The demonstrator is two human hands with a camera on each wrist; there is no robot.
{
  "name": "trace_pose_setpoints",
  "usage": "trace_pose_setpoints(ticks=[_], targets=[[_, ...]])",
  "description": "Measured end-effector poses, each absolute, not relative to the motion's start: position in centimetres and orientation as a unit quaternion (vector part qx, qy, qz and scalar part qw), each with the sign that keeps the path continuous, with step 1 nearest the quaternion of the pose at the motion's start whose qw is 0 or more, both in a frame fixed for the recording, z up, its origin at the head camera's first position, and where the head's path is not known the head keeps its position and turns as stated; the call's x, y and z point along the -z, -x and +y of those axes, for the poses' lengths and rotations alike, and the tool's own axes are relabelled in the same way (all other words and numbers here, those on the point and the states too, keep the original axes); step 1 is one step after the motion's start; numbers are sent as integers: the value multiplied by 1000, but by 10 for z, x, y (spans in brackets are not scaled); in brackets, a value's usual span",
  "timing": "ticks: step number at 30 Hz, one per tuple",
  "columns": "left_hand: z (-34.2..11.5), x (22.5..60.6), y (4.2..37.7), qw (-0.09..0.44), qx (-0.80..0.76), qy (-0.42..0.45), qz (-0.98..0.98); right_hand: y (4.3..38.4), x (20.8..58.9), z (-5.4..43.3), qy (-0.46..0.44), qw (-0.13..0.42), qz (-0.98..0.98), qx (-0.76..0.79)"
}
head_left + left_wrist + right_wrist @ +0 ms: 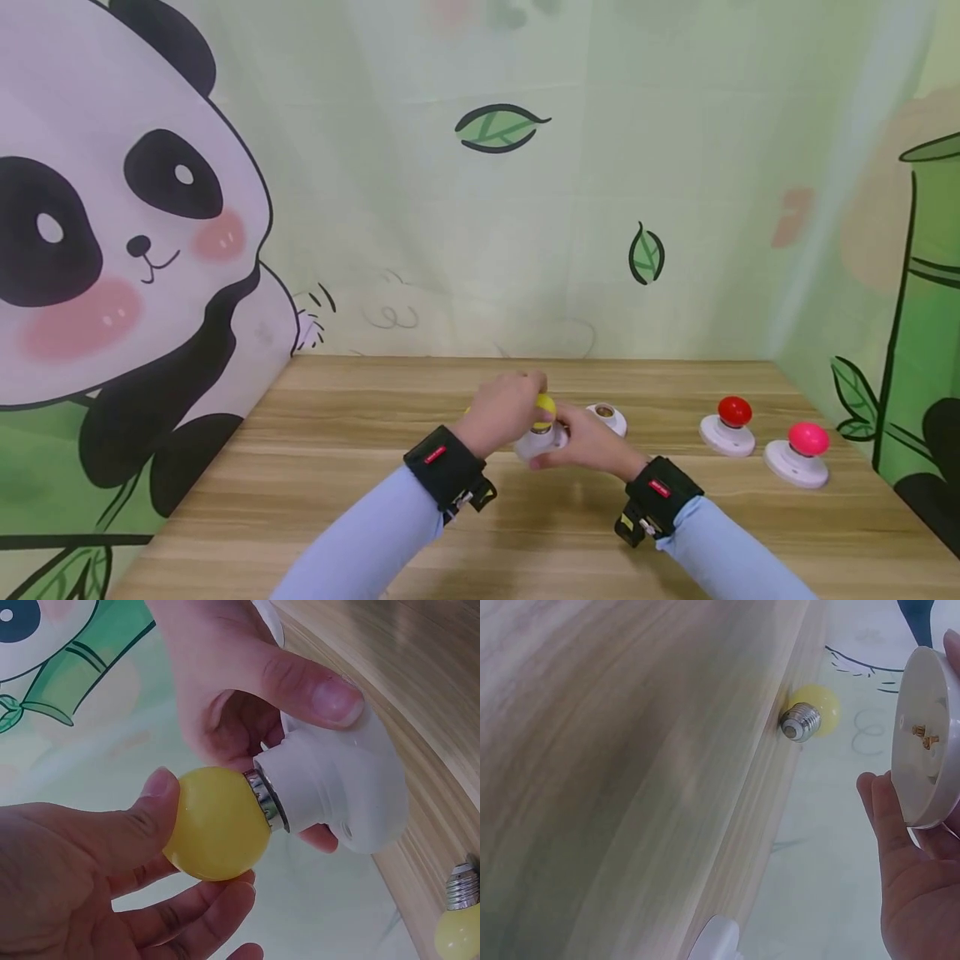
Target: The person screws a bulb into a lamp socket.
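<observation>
My left hand (502, 410) grips a yellow light bulb (217, 825), thumb on one side and fingers on the other. The bulb's metal screw base sits partly inside a white lamp holder (352, 780), with a band of metal still showing. Holding that lamp holder by its round base is my right hand (596, 442), its thumb across the near side in the left wrist view. In the right wrist view, the flat underside of the holder shows brass-coloured contacts (925, 737). A second yellow bulb (821, 709) lies loose on the table.
Just beyond my right hand stands a bulbless white lamp holder (611, 419). Farther right on the wooden table (360, 475) are two more holders, one with a red bulb (734, 411), one with a pink bulb (808, 439). A printed cloth (375, 208) hangs behind.
</observation>
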State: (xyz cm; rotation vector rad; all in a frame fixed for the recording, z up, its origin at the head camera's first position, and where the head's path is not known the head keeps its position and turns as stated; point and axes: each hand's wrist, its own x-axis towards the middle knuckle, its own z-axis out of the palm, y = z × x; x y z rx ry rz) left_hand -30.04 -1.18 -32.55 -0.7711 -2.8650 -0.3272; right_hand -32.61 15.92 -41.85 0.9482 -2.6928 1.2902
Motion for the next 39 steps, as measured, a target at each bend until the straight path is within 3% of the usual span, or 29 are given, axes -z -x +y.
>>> trace_pose_setpoints(ticks=[13, 22, 30, 34, 39], targets=[[-10, 321, 307, 28, 143, 229, -962, 324, 416, 163, -290, 3, -867, -406], [-3, 325, 302, 103, 55, 210, -971, 325, 417, 162, -305, -3, -849, -432], [-1, 329, 302, 129, 38, 247, -960, 327, 419, 163, -305, 9, -856, -416], [-1, 330, 302, 118, 52, 277, -952, 327, 420, 164, -304, 13, -855, -419], [-4, 327, 306, 64, 91, 294, -949, 326, 421, 165, -306, 6, -854, -421]])
